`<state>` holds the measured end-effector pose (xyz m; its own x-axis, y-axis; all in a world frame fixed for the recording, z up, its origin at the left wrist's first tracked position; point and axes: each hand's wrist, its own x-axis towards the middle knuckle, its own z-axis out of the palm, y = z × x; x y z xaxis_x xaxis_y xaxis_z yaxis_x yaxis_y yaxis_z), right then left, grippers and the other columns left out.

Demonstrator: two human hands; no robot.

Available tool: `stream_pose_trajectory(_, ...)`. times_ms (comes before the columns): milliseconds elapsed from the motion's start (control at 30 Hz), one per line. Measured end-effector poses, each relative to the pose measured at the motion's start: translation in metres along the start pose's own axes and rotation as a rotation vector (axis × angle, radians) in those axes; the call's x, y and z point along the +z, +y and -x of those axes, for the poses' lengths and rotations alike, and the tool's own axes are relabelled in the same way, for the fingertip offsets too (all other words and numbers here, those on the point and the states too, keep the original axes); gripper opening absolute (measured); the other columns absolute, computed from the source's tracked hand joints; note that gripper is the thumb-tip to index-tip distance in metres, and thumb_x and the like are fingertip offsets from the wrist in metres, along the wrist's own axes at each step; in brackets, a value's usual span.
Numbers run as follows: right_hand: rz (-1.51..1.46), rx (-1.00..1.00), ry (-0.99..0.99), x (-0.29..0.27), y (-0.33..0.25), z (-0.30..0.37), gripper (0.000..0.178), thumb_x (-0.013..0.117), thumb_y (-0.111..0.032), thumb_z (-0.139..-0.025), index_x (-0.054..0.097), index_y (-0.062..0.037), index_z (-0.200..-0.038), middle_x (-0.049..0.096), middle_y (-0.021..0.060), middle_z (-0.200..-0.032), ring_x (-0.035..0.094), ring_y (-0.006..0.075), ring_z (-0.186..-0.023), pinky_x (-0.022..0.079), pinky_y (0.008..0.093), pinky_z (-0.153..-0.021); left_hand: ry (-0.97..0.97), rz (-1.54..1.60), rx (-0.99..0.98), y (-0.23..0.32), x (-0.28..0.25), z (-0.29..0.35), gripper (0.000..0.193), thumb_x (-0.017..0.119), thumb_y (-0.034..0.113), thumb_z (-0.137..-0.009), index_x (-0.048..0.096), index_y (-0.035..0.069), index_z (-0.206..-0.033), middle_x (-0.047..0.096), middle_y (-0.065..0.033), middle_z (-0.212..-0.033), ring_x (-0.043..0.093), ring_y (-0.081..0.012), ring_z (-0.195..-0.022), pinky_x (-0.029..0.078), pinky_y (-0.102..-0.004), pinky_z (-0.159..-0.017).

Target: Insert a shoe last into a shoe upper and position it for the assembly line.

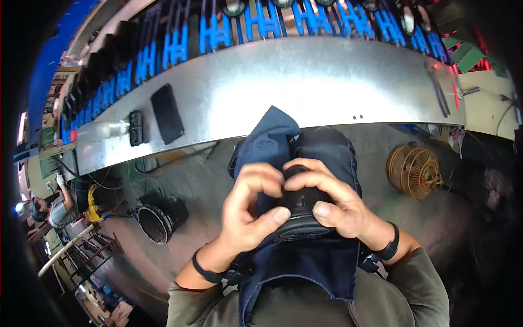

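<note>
Above my lap, both hands hold a black, rubber-looking piece (302,199) with a narrow top and a wide ribbed rim at the end nearer me. My left hand (245,204) is curled at its left side, thumb pressed on the rim and fingers bent toward its upper part. Wrapped over the top and right side is my right hand (343,204), its thumb on the piece near the rim. The fingers partly hide the piece. Beneath it, a dark blue denim apron (272,272) covers my lap.
A metal bench (327,82) curves ahead, lined with several blue and black fork-shaped parts (218,35). On it lie a dark phone (168,113), a clear bottle (103,131) and a black block (136,128). A fan cage (417,171) and black bucket (162,218) stand below. Another person (59,210) is far left.
</note>
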<state>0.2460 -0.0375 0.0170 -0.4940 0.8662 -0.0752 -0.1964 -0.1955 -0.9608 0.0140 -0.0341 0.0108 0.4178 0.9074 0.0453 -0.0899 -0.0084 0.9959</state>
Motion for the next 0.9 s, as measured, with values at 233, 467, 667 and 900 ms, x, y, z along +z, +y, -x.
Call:
stream_pose_trajectory(233, 0.248, -0.585, 0.187, 0.056, -0.045, 0.008, 0.060, 0.043, -0.051, -0.102, 0.064, 0.0014, -0.120, 0.056, 0.0194, -0.130, 0.051, 0.0329, -0.127, 0.037, 0.0429, -0.110, -0.048, 0.134, 0.018, 0.077, 0.038, 0.008, 0.087, 0.051, 0.044, -0.096, 0.017, -0.006, -0.158, 0.032, -0.0210, -0.157, 0.030, -0.0296, -0.147, 0.022, -0.0405, -0.121)
stream_pose_trajectory(467, -0.159, -0.425, 0.399, 0.039, -0.063, -0.010, 0.073, 0.054, -0.046, -0.102, 0.033, 0.0050, -0.149, 0.051, 0.0187, -0.141, 0.047, 0.0267, -0.134, 0.033, 0.0394, -0.116, 0.450, 0.109, 0.330, 0.071, -0.005, 0.002, 0.079, 0.064, 0.041, -0.095, 0.030, 0.002, -0.154, 0.041, -0.0180, -0.152, 0.039, -0.0287, -0.142, 0.026, -0.0442, -0.121)
stream_pose_trajectory(667, 0.328, -0.296, 0.058, 0.054, -0.023, 0.030, 0.100, 0.081, -0.042, -0.084, 0.026, -0.0015, -0.157, 0.055, 0.0193, -0.136, 0.051, 0.0292, -0.132, 0.038, 0.0419, -0.113, 0.322, 0.186, 0.268, 0.020, 0.057, 0.058, 0.113, 0.090, 0.028, -0.076, 0.017, 0.004, -0.159, 0.052, -0.0175, -0.137, 0.055, -0.0286, -0.128, 0.044, -0.0438, -0.109)
stream_pose_trajectory(900, 0.061, -0.269, 0.038, 0.028, 0.018, 0.013, 0.090, 0.079, -0.022, -0.085, 0.029, -0.0016, -0.157, 0.059, 0.0140, -0.132, 0.056, 0.0216, -0.124, 0.042, 0.0368, -0.109, 0.260, -0.015, 0.191, -0.005, 0.038, 0.045, 0.108, 0.086, 0.011, -0.078, 0.015, 0.001, -0.159, 0.051, -0.0176, -0.136, 0.055, -0.0286, -0.126, 0.045, -0.0416, -0.106)
